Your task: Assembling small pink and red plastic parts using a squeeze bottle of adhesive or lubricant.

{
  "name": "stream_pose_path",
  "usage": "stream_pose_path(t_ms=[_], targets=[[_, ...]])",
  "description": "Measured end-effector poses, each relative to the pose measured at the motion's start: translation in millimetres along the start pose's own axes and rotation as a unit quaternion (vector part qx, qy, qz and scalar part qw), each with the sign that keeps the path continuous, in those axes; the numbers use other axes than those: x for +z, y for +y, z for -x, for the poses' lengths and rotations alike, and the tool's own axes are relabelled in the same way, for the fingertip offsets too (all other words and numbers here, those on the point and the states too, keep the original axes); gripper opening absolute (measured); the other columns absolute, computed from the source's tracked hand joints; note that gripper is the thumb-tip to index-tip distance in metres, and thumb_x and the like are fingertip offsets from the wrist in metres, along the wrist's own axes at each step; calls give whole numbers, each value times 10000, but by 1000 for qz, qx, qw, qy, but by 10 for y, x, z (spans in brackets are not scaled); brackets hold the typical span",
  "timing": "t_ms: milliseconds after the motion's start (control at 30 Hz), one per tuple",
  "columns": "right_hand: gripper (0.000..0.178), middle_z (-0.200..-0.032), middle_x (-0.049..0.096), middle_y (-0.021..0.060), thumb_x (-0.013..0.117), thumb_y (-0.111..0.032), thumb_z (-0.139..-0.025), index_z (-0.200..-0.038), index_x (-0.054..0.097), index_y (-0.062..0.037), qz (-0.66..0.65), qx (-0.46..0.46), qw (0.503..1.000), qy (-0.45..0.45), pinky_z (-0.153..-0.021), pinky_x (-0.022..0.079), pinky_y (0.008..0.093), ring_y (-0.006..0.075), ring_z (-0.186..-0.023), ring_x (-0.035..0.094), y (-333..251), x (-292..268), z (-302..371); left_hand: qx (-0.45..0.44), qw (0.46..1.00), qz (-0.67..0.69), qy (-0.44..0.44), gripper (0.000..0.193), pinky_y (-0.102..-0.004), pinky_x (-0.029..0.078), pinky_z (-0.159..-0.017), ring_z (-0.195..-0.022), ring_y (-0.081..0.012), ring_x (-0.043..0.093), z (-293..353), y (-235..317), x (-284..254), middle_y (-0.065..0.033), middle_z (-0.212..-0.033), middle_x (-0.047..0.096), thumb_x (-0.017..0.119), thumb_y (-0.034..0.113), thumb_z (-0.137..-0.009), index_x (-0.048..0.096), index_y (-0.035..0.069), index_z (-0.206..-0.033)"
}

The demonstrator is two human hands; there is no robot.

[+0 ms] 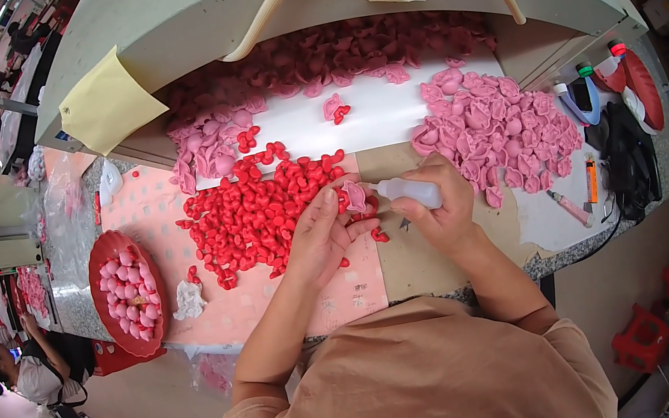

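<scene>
My left hand (315, 242) is closed, pinching a small pink ruffled piece (356, 197) together with a red bow-shaped piece (342, 200) between thumb and fingers. In my right hand (448, 207) is a translucent white squeeze bottle (412, 192), its thin nozzle pointing left at the pink piece. The tip is very close to the piece; whether they touch I cannot tell. A heap of glossy red bow-shaped pieces (253, 217) spreads beside and beyond my left hand. Beyond my right hand lies a heap of pink ruffled pieces (504, 127).
A pale cabinet (235, 3) with an open front stands over more pink pieces. A red scalloped tray (109, 320) holds round pink pieces at the left. At the right are a tube (572, 208), an orange-labelled stick (592, 181) and a black bag (634, 155). Another person (38, 366) works far left.
</scene>
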State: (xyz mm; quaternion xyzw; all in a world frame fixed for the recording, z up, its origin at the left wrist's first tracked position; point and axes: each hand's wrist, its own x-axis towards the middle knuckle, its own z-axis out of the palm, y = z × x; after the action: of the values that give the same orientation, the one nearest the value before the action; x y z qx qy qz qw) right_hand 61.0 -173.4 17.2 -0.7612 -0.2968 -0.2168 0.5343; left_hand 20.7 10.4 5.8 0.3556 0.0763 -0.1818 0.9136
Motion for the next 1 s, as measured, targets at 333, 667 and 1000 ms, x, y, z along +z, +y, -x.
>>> stream_pose_path(t_ms=[333,667,1000], targets=[[305,-753,555,98,740,-169,-711,-886,542,-16,10,-9,1000,3,-569,410,294,207,-632,504,-5,1,-17,2,1000,-5,5,413,-372,489,-847,-1019,-184,549,-3,2,17,-96,-1141,540,392,326,-957,406,39,-1253],[301,-734,541,96,747,-157,-695,-872,548,-18,14,-7,1000,0,-555,406,301,210,-623,505,-30,-4,-23,20,1000,-2,7,399,-375,497,-845,-1027,-200,553,1,13,43,-100,-1162,523,383,297,-963,397,38,-1265],[322,-743,541,93,759,-185,-694,-878,558,-15,29,-30,999,8,-557,405,301,211,-634,498,-20,-2,-20,50,999,-11,7,373,-376,498,-873,-1071,-212,538,5,32,35,-99,-1215,492,388,243,-963,384,50,-1283]])
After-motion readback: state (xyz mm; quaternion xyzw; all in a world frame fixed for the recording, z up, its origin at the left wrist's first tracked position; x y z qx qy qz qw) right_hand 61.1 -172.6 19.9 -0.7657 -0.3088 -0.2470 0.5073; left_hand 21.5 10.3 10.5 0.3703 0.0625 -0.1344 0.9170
